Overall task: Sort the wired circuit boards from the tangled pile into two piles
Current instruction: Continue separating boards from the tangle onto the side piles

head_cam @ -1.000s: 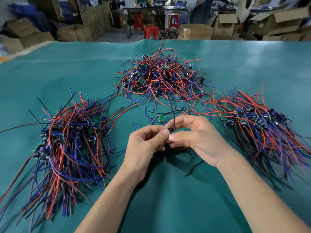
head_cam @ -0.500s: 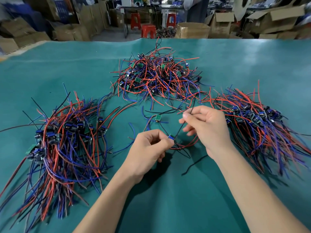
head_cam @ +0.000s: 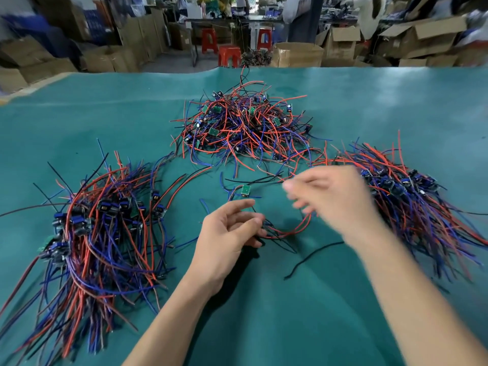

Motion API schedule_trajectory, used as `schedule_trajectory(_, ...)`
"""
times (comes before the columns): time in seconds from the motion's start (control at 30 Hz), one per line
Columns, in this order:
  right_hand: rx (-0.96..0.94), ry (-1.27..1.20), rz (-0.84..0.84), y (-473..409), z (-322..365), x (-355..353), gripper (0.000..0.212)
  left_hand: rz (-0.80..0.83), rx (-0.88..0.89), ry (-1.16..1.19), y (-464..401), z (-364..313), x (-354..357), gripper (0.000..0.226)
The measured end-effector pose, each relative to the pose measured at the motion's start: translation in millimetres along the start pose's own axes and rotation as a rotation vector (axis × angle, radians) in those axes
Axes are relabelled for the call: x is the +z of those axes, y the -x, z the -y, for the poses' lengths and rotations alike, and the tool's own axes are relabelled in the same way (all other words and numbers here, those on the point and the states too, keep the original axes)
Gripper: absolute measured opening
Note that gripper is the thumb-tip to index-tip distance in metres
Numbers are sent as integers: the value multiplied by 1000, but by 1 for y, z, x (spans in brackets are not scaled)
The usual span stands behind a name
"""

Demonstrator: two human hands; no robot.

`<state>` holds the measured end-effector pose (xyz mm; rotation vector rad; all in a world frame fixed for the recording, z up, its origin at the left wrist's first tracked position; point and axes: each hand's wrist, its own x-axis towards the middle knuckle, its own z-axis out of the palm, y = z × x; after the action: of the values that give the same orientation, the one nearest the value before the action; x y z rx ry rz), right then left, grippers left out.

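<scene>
The left hand (head_cam: 227, 231) is pinching a board's wires (head_cam: 287, 232), curving rightward toward the blurred, loosely open right hand (head_cam: 332, 196), nearer the right pile (head_cam: 412, 191) by the desk's right edge.

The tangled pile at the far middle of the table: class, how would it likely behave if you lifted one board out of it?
The tangled pile would probably drag along: its red and blue wires loop through each other. The thin, curved wires look floppy, so the board would likely dangle. The boards look small, so probably light.
</scene>
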<state>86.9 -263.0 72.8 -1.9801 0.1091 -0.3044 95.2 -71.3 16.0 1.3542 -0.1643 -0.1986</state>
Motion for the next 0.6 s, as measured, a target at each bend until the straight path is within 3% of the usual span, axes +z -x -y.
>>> schedule_trajectory(0.1,30,209,-164,-7,4,-70,29,-34,15,-29,0,1,0,15)
schedule_trajectory(0.27,250,837,-270,-18,-19,-166,30,-55,46,-42,-1,4,2,17)
schedule_trajectory(0.37,99,889,-338,-35,-2,-149,35,-65,44,-73,-1,5,2,18)
schedule_trajectory(0.4,5,870,-313,-42,10,-127,31,-63,39,-85,-1,5,2,18)
schedule_trajectory(0.5,-123,843,-37,-84,20,-56,12,-64,26,-104,-1,4,1,18)
schedule_trajectory(0.6,-104,869,161,-129,4,1,27,-129,78,-194,1,3,1,19)
